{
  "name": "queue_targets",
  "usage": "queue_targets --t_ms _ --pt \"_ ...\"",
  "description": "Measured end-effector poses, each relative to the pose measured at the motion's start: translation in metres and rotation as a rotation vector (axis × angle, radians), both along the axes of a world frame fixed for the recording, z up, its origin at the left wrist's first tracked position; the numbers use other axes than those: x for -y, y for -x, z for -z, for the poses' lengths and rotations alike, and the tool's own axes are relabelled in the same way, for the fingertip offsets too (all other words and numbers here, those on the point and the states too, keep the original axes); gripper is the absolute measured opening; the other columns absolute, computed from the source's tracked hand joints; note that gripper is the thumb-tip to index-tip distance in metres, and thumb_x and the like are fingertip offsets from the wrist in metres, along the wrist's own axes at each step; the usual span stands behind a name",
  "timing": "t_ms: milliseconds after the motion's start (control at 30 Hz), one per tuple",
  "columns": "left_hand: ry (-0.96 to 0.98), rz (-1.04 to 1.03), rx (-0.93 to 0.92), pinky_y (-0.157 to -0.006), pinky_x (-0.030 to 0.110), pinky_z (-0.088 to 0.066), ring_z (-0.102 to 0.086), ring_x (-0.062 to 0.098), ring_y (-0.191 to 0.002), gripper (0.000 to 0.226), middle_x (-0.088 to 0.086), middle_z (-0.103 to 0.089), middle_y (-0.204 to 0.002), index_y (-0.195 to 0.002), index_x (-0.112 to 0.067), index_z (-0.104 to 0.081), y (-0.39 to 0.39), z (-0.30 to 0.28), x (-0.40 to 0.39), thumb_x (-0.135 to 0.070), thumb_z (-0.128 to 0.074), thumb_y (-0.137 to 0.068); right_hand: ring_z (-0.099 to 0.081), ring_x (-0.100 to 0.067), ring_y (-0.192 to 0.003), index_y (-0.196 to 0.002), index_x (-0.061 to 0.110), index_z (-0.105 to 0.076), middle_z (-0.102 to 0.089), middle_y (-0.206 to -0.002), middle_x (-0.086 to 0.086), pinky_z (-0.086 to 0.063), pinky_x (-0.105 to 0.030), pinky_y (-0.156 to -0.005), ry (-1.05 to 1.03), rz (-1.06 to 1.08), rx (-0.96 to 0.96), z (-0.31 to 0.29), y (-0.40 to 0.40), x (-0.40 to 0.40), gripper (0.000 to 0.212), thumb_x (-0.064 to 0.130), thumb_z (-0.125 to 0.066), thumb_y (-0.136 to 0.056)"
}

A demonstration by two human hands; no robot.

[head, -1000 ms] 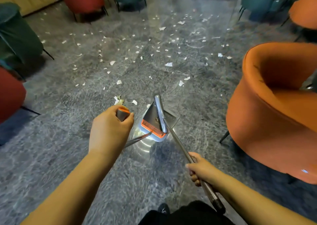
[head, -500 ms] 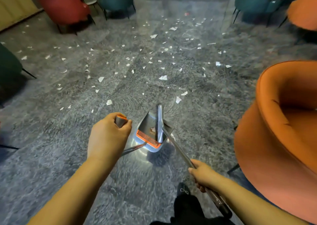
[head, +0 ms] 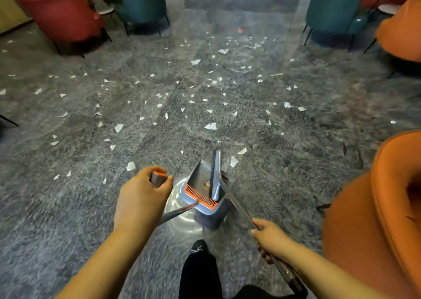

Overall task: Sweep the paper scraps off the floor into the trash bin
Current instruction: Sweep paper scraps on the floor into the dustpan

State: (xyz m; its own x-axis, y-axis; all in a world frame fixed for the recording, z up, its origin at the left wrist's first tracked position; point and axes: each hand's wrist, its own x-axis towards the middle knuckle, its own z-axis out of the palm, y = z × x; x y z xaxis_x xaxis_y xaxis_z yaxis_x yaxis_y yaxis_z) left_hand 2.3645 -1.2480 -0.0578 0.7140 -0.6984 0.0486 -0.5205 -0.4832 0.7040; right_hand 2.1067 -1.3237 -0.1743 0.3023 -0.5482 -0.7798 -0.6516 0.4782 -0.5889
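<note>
From the head camera, looking down past both forearms, the left hand (head: 142, 198) is curled tight round the top of the dustpan handle (head: 159, 178), its fingers (head: 167, 181) wrapped over the grey grip with the orange cap showing just above the thumb. The metal shaft runs down from that fist to the grey dustpan (head: 202, 184), which stands on the floor (head: 68, 219) with its orange comb edge towards the person.

The right hand (head: 270, 237) grips the broom handle (head: 237, 204), fingers closed round the shaft low on its length; the pole passes through the fist and on past the wrist. The broom head (head: 216, 173) lies across the dustpan's mouth, and a bit of debris sits inside the pan.

Paper scraps (head: 210, 126) are strewn widely over the grey floor ahead, a few just beyond the pan's lip. An orange chair (head: 376, 207) stands close on the right; red and teal chairs line the far side. No trash bin shows here.
</note>
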Motion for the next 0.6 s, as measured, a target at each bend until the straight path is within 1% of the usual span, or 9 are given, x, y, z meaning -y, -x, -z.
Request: queue_targets --t_ms 100,167,267,333,433,500,533,600 --pt "-0.003 0.051 0.016 -0.066 0.029 -0.039 -0.059 0.021 -0.073 0.010 -0.010 -0.062 -0.072 -0.085 -0.034 -0.064 -0.035 0.002 0.054 -0.035 -0.072 -0.080 -0.037 -0.013 -0.040 -0.115 0.019 -0.055 -0.042 -0.059 -0.007 -0.033 -0.020 -0.039 -0.012 0.032 0.015 -0.001 -0.034 0.042 0.025 0.011 -0.037 -0.101" --pt "-0.005 0.090 0.025 -0.063 0.029 -0.039 -0.059 0.020 -0.072 0.012 -0.014 -0.060 -0.068 -0.081 -0.038 -0.061 -0.060 0.003 0.090 -0.036 -0.073 -0.079 -0.040 -0.010 -0.042 -0.115 0.022 -0.057 -0.046 -0.060 -0.003 -0.035 -0.019 -0.039 0.025 0.051 -0.004 -0.003 -0.058 0.071 0.027 0.010 -0.038 -0.100" --pt "0.004 0.158 0.037 -0.056 0.025 -0.040 -0.058 0.013 -0.066 0.020 -0.024 -0.058 -0.063 -0.074 -0.044 -0.056 -0.089 0.000 0.141 -0.037 -0.074 -0.078 -0.040 -0.008 -0.037 -0.107 0.030 -0.058 -0.047 -0.049 0.004 -0.034 -0.018 -0.037 0.043 0.112 -0.010 -0.006 -0.091 0.113 0.027 0.012 -0.040 -0.099" --pt "-0.006 0.204 0.037 -0.057 0.025 -0.041 -0.058 0.011 -0.066 0.022 -0.025 -0.058 -0.063 -0.072 -0.048 -0.054 -0.105 -0.002 0.174 -0.039 -0.073 -0.078 -0.039 -0.007 -0.033 -0.102 0.029 -0.058 -0.046 -0.043 0.008 -0.033 -0.017 -0.035 0.074 0.139 -0.003 -0.006 -0.108 0.140 0.026 0.010 -0.041 -0.098" --pt "0.005 0.253 0.040 -0.059 0.029 -0.047 -0.061 0.003 -0.066 0.013 -0.024 -0.062 -0.066 -0.079 -0.049 -0.056 -0.123 -0.003 0.223 -0.045 -0.069 -0.077 -0.038 -0.002 -0.029 -0.105 0.022 -0.061 -0.046 -0.037 0.011 -0.032 -0.015 -0.033 0.136 0.158 0.010 -0.009 -0.127 0.179 0.027 0.004 -0.042 -0.096" --pt "0.023 0.269 0.049 -0.057 0.027 -0.048 -0.060 0.001 -0.064 0.015 -0.024 -0.063 -0.067 -0.084 -0.047 -0.056 -0.136 -0.001 0.263 -0.046 -0.069 -0.077 -0.038 -0.003 -0.030 -0.109 0.018 -0.061 -0.044 -0.041 0.009 -0.032 -0.015 -0.032 0.149 0.181 0.018 -0.006 -0.137 0.214 0.028 0.002 -0.043 -0.095" --pt "0.035 0.273 0.046 -0.055 0.025 -0.047 -0.060 0.000 -0.064 0.015 -0.025 -0.063 -0.068 -0.085 -0.046 -0.057 -0.142 -0.001 0.285 -0.045 -0.069 -0.078 -0.037 -0.006 -0.031 -0.110 0.020 -0.059 -0.043 -0.044 0.004 -0.032 -0.015 -0.032 0.138 0.201 0.019 -0.004 -0.142 0.233 0.028 0.003 -0.042 -0.096" --pt "0.063 0.258 0.014 -0.054 0.020 -0.042 -0.059 -0.007 -0.070 0.014 -0.031 -0.062 -0.072 -0.083 -0.043 -0.058 -0.153 0.003 0.330 -0.042 -0.071 -0.078 -0.036 -0.011 -0.034 -0.111 0.028 -0.052 -0.042 -0.051 -0.003 -0.032 -0.016 -0.033 0.116 0.219 0.000 0.000 -0.151 0.279 0.030 0.005 -0.040 -0.097"
